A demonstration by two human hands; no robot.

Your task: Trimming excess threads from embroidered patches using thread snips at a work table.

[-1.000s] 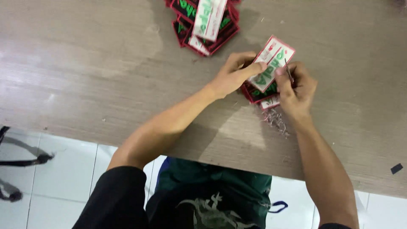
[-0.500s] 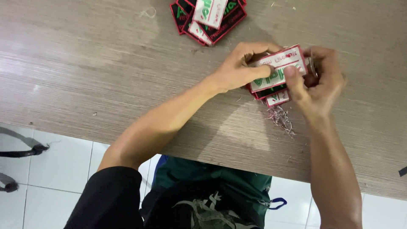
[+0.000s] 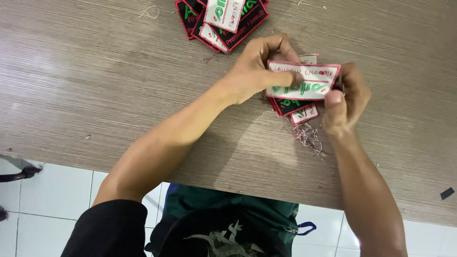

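Both hands hold one white embroidered patch (image 3: 309,78) with a red border and green lettering, level above the wooden table (image 3: 95,85). My left hand (image 3: 257,69) pinches its left end with thumb and fingers. My right hand (image 3: 345,97) grips its right end, and something small and dark shows in it, too hidden to name. Under the held patch lies a small stack of black and white patches (image 3: 295,108). A tuft of cut threads (image 3: 310,138) lies just below that stack.
A second pile of black and white patches (image 3: 221,21) sits at the table's far edge. A loose thread (image 3: 150,11) lies left of it. The table's near edge runs above a white tiled floor (image 3: 52,200). A small dark scrap (image 3: 446,193) lies at right.
The held patch has turned from tilted to nearly level and both hands have shifted slightly right. My right thumb now presses the patch's lower right corner.
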